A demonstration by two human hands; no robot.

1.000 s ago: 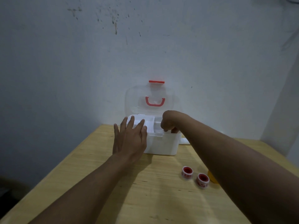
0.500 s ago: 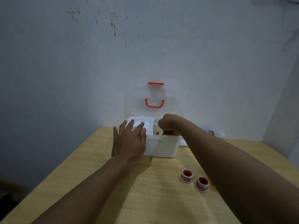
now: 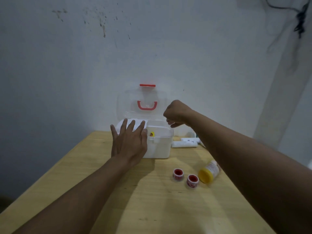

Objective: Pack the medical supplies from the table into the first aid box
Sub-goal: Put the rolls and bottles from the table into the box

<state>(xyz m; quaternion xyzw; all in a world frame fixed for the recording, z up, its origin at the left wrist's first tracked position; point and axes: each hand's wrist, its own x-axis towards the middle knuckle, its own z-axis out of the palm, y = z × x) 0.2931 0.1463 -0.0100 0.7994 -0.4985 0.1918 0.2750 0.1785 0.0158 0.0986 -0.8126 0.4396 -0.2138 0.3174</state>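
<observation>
The white first aid box (image 3: 160, 147) stands at the back of the wooden table (image 3: 143, 200), its clear lid (image 3: 143, 102) with a red handle raised against the wall. My left hand (image 3: 129, 142) lies flat with fingers spread on the box's front left side. My right hand (image 3: 175, 114) hovers above the box's right rim, fingers curled downward; nothing shows in it. A small yellow item (image 3: 152, 134) lies inside the box. Two red-cored tape rolls (image 3: 178, 174) (image 3: 192, 180) and a yellow-capped bottle (image 3: 209, 172) lie on the table under my right forearm.
White tubes or rolls (image 3: 184, 143) lie to the right of the box near the wall. The grey wall stands directly behind the table. The table's left edge runs diagonally from the back towards me.
My right hand has come up out of the box and now hangs above its right rim. The yellow-capped bottle and the white tubes have come into view. My left hand stays put.
</observation>
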